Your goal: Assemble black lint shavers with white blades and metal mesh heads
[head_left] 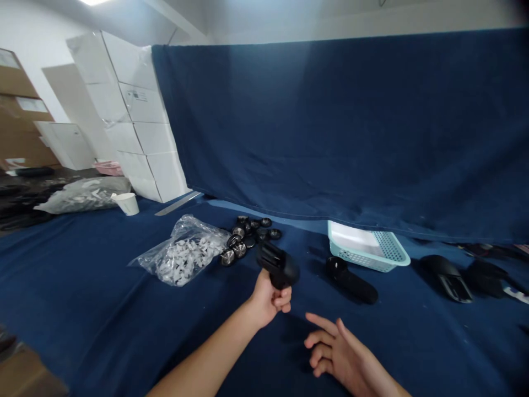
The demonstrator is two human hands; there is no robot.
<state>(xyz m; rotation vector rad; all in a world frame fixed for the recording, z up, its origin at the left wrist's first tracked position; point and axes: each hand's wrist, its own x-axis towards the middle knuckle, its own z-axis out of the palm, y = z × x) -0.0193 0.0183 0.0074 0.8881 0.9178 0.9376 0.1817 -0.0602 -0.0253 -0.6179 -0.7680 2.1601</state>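
Note:
My left hand point(267, 300) is closed around a black plastic part point(278, 266) with a rounded end, raised over the blue cloth. Nothing is in my right hand point(338, 353); its fingers are apart, with the index finger stretched toward the left hand. Just beyond the held part lies a heap of round black discs point(239, 250), some with shiny metallic faces. Left of them is a clear plastic bag point(188, 259) of small white pieces. A long black handle-like part point(351, 282) with a round end rests to the right of my hands.
A light teal basket point(372, 259) with white sheets stands behind the handle-like part. Further right lie a black housing point(448, 278) and other dark parts. A metal ruler point(177, 203), a white cup point(128, 204) and stacked white boxes point(144, 138) are at the left. A blue curtain point(330, 132) hangs behind.

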